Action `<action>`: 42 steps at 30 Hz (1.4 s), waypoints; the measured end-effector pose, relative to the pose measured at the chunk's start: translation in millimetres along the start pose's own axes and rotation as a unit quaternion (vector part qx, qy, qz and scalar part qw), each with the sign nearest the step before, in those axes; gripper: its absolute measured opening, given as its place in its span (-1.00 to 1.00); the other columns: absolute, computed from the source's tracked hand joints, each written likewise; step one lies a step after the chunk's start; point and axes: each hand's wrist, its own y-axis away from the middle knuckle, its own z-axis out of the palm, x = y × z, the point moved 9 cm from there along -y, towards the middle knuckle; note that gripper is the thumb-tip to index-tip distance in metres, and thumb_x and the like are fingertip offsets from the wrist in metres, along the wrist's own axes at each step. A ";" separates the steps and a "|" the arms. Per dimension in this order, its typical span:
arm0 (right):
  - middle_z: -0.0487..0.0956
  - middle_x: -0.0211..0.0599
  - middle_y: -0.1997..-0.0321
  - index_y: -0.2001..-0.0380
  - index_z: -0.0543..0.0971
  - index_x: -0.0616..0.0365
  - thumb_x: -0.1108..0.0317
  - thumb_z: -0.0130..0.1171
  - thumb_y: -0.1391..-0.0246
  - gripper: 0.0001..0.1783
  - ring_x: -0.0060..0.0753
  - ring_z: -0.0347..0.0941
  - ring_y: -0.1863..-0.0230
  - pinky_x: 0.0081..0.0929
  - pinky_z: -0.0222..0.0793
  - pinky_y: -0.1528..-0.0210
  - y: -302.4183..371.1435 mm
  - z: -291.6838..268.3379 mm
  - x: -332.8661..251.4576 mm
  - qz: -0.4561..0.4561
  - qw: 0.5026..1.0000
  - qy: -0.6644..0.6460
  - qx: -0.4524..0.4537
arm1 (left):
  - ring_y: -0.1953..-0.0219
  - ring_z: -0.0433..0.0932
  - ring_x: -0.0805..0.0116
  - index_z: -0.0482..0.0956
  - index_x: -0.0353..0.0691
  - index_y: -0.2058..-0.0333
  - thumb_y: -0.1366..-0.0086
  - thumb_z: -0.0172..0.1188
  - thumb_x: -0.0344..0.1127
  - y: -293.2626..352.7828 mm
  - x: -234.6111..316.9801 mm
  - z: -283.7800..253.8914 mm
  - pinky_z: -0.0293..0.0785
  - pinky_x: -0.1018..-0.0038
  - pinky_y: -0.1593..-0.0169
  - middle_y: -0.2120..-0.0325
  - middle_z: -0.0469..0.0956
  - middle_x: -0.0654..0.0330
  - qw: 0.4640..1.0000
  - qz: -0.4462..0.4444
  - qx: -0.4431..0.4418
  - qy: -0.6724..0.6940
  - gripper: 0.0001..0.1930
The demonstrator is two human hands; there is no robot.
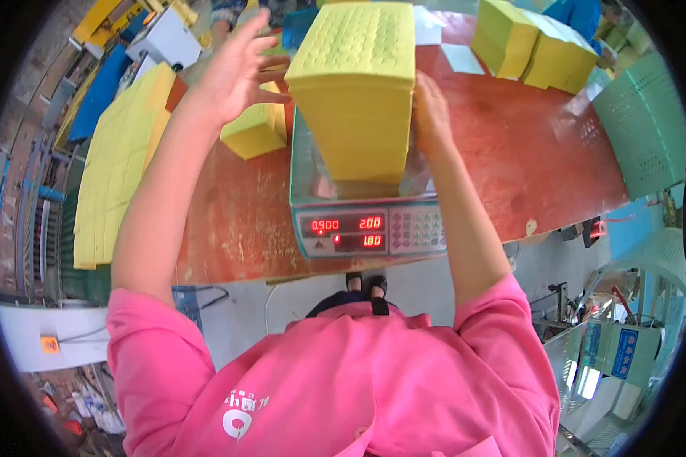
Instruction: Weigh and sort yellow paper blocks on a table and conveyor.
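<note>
A tall stack of yellow sheets [351, 114] with a dimpled top stands upright on a digital weighing scale [335, 203], whose red digits are lit. My left hand [242, 72] is raised at the stack's left side, fingers spread and nothing in it. Its fingertips come near the stack's upper left edge; whether they touch it I cannot tell. Along the right side of the stack lies my right hand [432, 114], fingers stretched out and partly hidden behind the stack's edge. A smaller yellow stack [255, 131] sits on the table left of the scale.
The red-brown table [526, 145] has more yellow stacks [532, 47] at the far right, beside a white sheet [462, 59]. A long row of yellow stacks [122, 164] lines the left. A green perforated panel [648, 126] borders the right. Someone's blue sleeve [575, 17] shows at the back.
</note>
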 end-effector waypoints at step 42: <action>0.58 -0.28 0.02 -0.08 0.50 0.19 -0.07 -0.08 -0.32 -0.44 -0.34 0.51 0.06 -0.32 0.55 0.21 84.6 -422.4 -73.4 0.210 0.973 -0.053 0.077 | -0.09 0.51 0.28 0.26 -0.16 -0.28 -0.36 0.09 0.13 -128.9 -165.1 443.2 0.42 0.29 -0.19 -0.13 0.48 0.17 0.956 -0.194 -0.203 0.083 -0.34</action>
